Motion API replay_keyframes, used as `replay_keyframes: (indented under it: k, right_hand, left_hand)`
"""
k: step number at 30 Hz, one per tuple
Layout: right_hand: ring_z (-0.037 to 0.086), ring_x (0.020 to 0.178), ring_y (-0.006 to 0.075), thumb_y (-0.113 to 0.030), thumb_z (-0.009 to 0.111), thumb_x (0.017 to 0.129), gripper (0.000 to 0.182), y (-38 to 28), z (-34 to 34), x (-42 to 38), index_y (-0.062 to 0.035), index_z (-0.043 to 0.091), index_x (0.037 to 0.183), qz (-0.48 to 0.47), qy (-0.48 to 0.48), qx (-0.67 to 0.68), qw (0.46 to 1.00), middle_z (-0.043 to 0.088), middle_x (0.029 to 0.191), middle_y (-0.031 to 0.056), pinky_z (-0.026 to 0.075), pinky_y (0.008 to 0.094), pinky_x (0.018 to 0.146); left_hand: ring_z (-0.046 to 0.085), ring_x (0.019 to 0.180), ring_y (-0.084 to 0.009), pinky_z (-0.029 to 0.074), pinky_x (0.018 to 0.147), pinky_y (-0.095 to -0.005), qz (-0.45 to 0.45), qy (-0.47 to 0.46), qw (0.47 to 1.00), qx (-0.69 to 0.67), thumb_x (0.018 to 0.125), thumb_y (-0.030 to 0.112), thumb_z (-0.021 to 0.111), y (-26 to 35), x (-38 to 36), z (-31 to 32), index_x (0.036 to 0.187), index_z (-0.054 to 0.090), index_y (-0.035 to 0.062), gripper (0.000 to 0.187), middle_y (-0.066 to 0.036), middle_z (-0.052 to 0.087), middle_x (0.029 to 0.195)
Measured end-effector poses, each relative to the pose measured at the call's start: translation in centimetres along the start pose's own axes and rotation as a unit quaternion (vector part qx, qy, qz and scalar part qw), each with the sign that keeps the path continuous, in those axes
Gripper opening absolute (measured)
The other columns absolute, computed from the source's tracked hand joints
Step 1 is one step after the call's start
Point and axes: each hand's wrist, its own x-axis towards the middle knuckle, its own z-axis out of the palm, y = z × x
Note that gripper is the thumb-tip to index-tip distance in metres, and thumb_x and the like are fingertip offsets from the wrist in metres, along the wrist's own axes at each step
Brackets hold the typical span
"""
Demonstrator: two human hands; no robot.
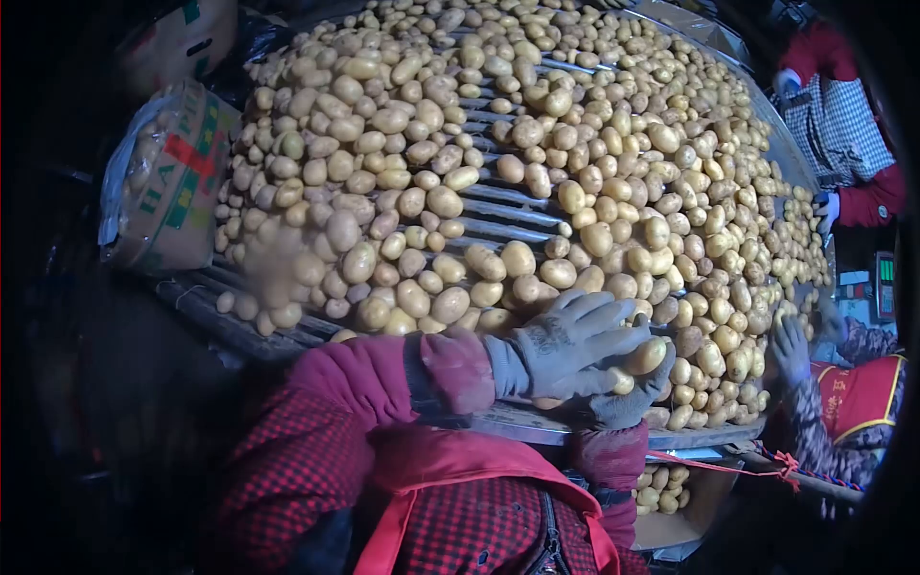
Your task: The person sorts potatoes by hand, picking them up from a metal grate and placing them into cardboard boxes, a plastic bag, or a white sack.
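Observation:
My left hand (pixel 578 343), in a grey work glove with dark print, lies over the near edge of the potato heap. Its fingers are stretched out and spread towards my right hand. My right hand (pixel 629 404), also gloved in grey, is curled round a yellow-brown potato (pixel 644 356) just beyond the left fingertips. A smaller potato (pixel 621 381) shows between the two hands. Loose potatoes (pixel 450 305) of mixed sizes lie close around both hands.
Potatoes cover a large slatted metal table (pixel 508 213). A lined carton (pixel 177 182) of potatoes stands at left, and an open box (pixel 661 491) with potatoes sits below the near edge. A red cord (pixel 709 466) runs along that edge. Co-workers' gloved hands (pixel 792 350) reach in from the right.

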Motion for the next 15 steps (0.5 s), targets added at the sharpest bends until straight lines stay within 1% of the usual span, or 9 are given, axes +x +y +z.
replay_keyframes:
  k: [3,4,5,6,7,9,10,13,15]
  right_hand:
    - [0.041,0.150,0.0330,-0.027,0.061,0.106,0.078,-1.9,0.3,1.3,-0.0249,0.012,0.167,-0.021,-0.074,0.023,0.997,0.033,0.167,0.0184,0.036,0.0545,0.123]
    - [0.041,0.150,0.0342,-0.022,0.066,0.103,0.084,-1.8,-0.7,2.0,-0.0253,0.010,0.167,0.182,-0.022,0.342,0.922,0.033,0.167,0.0188,0.039,0.0547,0.122]
    - [0.041,0.149,0.0354,-0.018,0.070,0.100,0.091,-1.7,-1.3,2.3,-0.0258,0.009,0.166,0.361,0.036,0.606,0.708,0.032,0.167,0.0193,0.042,0.0548,0.120]
    - [0.042,0.149,0.0367,-0.009,0.080,0.091,0.107,-1.6,-0.9,1.8,-0.0259,0.005,0.166,0.335,0.072,0.499,0.796,0.033,0.166,0.0199,0.044,0.0556,0.119]
    - [0.042,0.149,0.0367,-0.009,0.080,0.091,0.107,-1.7,-0.3,1.3,-0.0259,0.005,0.166,0.340,0.072,0.500,0.794,0.033,0.166,0.0199,0.044,0.0556,0.119]
    - [0.045,0.147,0.0371,-0.014,0.082,0.088,0.113,-1.8,0.5,0.4,-0.0271,0.001,0.165,0.107,-0.044,0.182,0.976,0.035,0.165,0.0198,0.044,0.0565,0.119]
    - [0.045,0.147,0.0371,-0.014,0.082,0.088,0.113,-1.8,0.1,0.5,-0.0271,0.001,0.165,0.110,-0.040,0.183,0.976,0.035,0.165,0.0198,0.044,0.0565,0.119]
    - [0.049,0.145,0.0356,-0.023,0.085,0.086,0.112,-1.4,-1.7,1.9,-0.0130,0.002,0.160,-0.016,-0.209,-0.299,0.931,0.041,0.161,0.0216,0.037,0.0516,0.124]
    - [0.049,0.146,0.0330,-0.031,0.086,0.087,0.111,-0.8,-1.4,1.5,-0.0081,0.003,0.158,0.050,-0.156,-0.174,0.971,0.044,0.161,0.0202,0.030,0.0488,0.127]
  left_hand:
    - [0.048,0.136,-0.0407,0.035,0.114,-0.0554,0.028,0.005,0.998,0.052,0.095,0.060,0.058,1.0,-1.4,-2.5,0.150,0.052,0.0170,0.071,-0.018,0.050,0.150]
    - [0.054,0.128,-0.0391,0.039,0.110,-0.0534,0.022,0.000,0.999,0.039,0.094,0.056,0.062,1.4,-1.6,-4.7,0.146,0.056,0.0161,0.066,-0.018,0.055,0.141]
    - [0.059,0.121,-0.0375,0.043,0.106,-0.0515,0.016,-0.005,1.000,0.024,0.093,0.051,0.066,1.4,-2.3,-6.7,0.142,0.060,0.0152,0.061,-0.017,0.061,0.132]
    - [0.063,0.112,-0.0362,0.047,0.098,-0.0487,-0.046,0.017,0.998,0.032,0.093,0.044,0.069,0.0,-4.3,-8.1,0.138,0.063,0.0137,0.055,-0.017,0.064,0.120]
    - [0.067,0.102,-0.0348,0.051,0.091,-0.0459,-0.107,0.038,0.993,0.039,0.092,0.036,0.072,-1.3,-6.8,-9.9,0.134,0.065,0.0122,0.049,-0.016,0.067,0.109]
    - [0.068,0.095,-0.0384,0.055,0.082,-0.0447,-0.375,0.123,0.912,0.111,0.095,0.028,0.072,-0.4,-10.4,-15.1,0.137,0.064,0.0082,0.047,-0.017,0.070,0.107]
    - [0.068,0.097,-0.0389,0.055,0.085,-0.0460,-0.416,0.095,0.881,0.203,0.095,0.030,0.072,-1.4,-13.2,-16.8,0.140,0.062,0.0096,0.050,-0.018,0.070,0.110]
    - [0.068,0.102,-0.0393,0.054,0.089,-0.0483,-0.476,-0.011,0.828,0.295,0.094,0.037,0.072,-3.8,-16.0,-18.1,0.145,0.059,0.0133,0.057,-0.020,0.070,0.114]
    - [0.068,0.105,-0.0391,0.054,0.091,-0.0493,-0.499,-0.088,0.809,0.297,0.094,0.040,0.072,-5.2,-15.9,-17.6,0.147,0.057,0.0156,0.061,-0.020,0.070,0.116]
